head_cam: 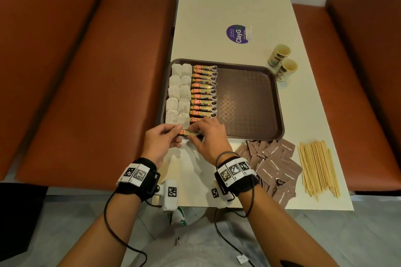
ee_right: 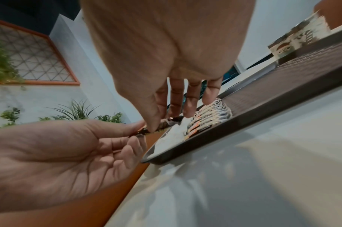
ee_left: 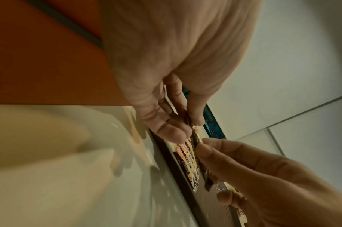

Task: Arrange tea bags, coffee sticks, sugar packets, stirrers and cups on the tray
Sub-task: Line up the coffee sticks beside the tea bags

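Here, places are given from the tray.
Tray (head_cam: 249,102): brown, lying on the pale worktop (head_cam: 227,6); its right part is bare.
Tea bags (head_cam: 179,93): white, in two columns along the tray's left side.
Coffee sticks (head_cam: 204,91): a column of orange-and-dark sachets just right of the tea bags, inside the tray.
Held coffee stick (head_cam: 189,132): over the tray's near left corner, lying crosswise; both hands pinch it.
Left hand (head_cam: 160,141): thumb and forefinger grip the stick's left end; the other fingers curl loosely.
Right hand (head_cam: 208,136): fingertips pinch the stick's right part; the remaining fingers reach down toward the row of sticks.
Sugar packets (head_cam: 273,165): a loose brown heap on the worktop, just beyond the tray's near edge.
Stirrers (head_cam: 316,167): a bundle of pale wooden sticks right of the sugar, off the tray.
Cups (head_cam: 282,60): two paper cups standing together outside the tray's far right corner.
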### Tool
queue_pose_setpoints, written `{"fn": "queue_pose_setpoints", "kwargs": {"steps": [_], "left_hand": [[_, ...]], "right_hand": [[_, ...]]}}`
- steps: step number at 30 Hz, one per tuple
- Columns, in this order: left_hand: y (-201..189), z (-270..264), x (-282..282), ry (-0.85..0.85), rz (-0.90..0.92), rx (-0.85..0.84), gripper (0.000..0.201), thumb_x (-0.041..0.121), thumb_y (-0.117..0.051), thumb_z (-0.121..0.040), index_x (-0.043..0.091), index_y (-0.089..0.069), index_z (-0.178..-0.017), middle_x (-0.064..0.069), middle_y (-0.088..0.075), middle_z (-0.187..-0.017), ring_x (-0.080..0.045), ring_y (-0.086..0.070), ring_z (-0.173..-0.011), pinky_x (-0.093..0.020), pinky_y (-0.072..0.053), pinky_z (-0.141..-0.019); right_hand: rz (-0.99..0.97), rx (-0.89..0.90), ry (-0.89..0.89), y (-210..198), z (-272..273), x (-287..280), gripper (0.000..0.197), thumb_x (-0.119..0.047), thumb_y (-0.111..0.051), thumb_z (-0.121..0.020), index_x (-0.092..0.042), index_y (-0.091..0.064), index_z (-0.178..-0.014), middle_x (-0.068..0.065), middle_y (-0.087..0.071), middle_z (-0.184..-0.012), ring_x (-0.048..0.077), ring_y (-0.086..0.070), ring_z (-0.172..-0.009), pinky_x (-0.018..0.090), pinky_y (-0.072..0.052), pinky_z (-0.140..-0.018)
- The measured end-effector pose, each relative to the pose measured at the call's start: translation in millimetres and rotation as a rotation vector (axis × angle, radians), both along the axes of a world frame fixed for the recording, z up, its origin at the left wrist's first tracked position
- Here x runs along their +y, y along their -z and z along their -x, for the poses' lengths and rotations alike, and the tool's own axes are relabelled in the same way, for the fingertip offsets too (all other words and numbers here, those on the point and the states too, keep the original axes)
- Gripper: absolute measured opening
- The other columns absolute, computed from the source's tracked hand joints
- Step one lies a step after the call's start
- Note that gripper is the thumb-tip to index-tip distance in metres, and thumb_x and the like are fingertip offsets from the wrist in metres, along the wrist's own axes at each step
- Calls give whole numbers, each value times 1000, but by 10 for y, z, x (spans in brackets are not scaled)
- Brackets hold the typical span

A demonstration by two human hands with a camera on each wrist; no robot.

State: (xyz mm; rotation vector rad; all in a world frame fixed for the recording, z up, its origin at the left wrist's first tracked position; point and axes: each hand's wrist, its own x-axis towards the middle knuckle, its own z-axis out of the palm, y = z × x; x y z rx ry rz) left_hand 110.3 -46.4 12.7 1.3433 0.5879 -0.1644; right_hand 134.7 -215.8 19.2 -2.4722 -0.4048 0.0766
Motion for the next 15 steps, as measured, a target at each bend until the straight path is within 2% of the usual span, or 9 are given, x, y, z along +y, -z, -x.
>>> {"fn": "queue_pose_setpoints", "kwargs": {"steps": [4,9,15], "left_hand": [[19,-16,-56,46,-42,27,19,20,-70,-99,4,-73,-108,-11,-73,-87,-20,-66,-71,-29,-59,-62],[81,-58,-13,72,-147,67,13,24,-65,-102,16,-72,-111,-7,-75,-96,-15,-66,-70,-27,-47,-58],[54,-57,37,61,-161,78,12,23,-64,-103,18,-72,-110,-3,-75,-94,-13,-65,-69,-26,-44,-56]], "right_hand": [[16,17,9,17,-41,-130,11,-33,-71,-90,-28,-69,-100,-12,-61,-98,14,-49,-98,40,-39,-89],[151,22,115,55,-191,-336,14,-37,-69,-91,-30,-69,-103,-10,-61,-104,15,-47,-102,38,-38,-91],[285,28,103,132,-306,-320,16,-39,-67,-91,-30,-69,-104,-7,-58,-107,19,-45,-107,38,-35,-91]]}}
